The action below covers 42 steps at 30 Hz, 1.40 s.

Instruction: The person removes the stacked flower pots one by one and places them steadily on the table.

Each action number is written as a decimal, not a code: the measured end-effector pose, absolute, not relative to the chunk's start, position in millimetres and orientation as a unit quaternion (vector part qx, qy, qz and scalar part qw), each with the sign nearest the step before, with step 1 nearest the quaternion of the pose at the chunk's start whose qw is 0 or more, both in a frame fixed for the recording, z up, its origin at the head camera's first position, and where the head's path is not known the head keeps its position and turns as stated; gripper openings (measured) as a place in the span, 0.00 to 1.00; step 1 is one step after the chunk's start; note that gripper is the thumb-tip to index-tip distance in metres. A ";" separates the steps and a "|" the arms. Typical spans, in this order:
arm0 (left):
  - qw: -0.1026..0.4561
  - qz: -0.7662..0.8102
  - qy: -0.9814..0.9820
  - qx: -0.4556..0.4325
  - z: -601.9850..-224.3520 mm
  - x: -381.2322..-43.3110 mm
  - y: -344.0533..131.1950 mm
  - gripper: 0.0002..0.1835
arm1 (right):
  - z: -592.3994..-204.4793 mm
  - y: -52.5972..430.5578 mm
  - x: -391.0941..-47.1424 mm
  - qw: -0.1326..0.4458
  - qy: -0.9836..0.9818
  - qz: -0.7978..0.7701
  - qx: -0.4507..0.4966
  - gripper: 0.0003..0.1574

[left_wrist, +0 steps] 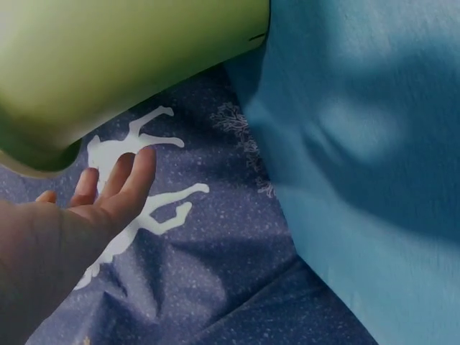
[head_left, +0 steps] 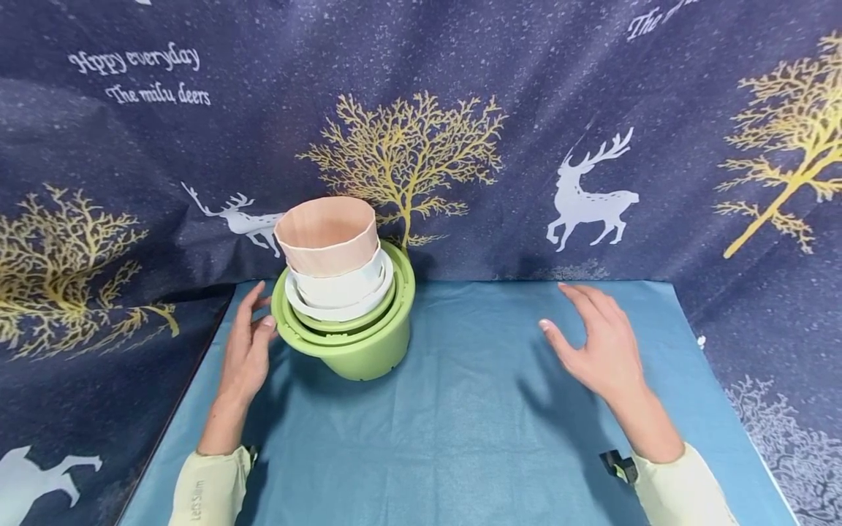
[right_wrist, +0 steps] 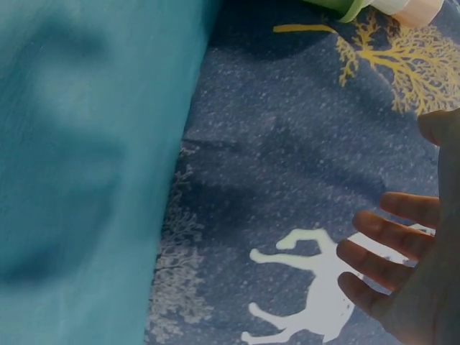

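Observation:
A stack of nested plant pots stands on the left part of the table. Green pots [head_left: 368, 358] form the bottom, a white pot [head_left: 338, 288] sits inside them, and a pink pot [head_left: 327, 237] tops the pile, its mouth facing up. Beside the green rim is my left hand [head_left: 245, 358], fingers loosely extended and gripping nothing. The left wrist view shows its fingers [left_wrist: 133, 183] just off the green pot [left_wrist: 144, 57]; whether the thumb touches the rim I cannot tell. Well to the right, my right hand [head_left: 601, 351] hovers over the table with fingers spread, holding nothing.
A blue cloth [head_left: 454, 424] covers the table. Behind it hangs a dark blue curtain [head_left: 460, 66] printed with white deer and golden trees, meeting the table's back edge. The pot stack stands close to that edge.

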<state>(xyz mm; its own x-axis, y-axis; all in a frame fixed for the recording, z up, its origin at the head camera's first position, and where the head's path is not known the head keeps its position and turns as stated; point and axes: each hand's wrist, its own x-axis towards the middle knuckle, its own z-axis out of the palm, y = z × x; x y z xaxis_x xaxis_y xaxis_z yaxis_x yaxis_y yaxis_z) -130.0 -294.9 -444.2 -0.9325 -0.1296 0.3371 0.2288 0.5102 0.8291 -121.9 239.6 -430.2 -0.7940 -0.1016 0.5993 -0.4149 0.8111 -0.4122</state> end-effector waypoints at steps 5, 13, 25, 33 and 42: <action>0.198 -0.483 -0.852 -0.045 -447.2 -130.3 -292.5 0.29 | -424.9 231.8 -118.7 0.284 -0.905 0.276 0.155 0.41; 0.204 -0.501 -0.840 -0.049 -446.8 -133.0 -284.9 0.31 | -413.0 217.7 -117.6 0.285 -0.897 0.285 0.181 0.42; 0.164 -0.584 -0.793 -0.056 -451.5 -137.9 -279.6 0.32 | -403.8 192.0 -124.1 0.298 -0.881 0.296 0.218 0.41; 0.156 -0.597 -0.786 -0.039 -453.3 -137.7 -277.8 0.32 | -397.7 177.2 -129.0 0.289 -0.877 0.298 0.242 0.41; 0.170 -0.600 -0.780 -0.051 -454.5 -138.5 -279.6 0.32 | -387.4 161.2 -139.4 0.301 -0.866 0.298 0.267 0.41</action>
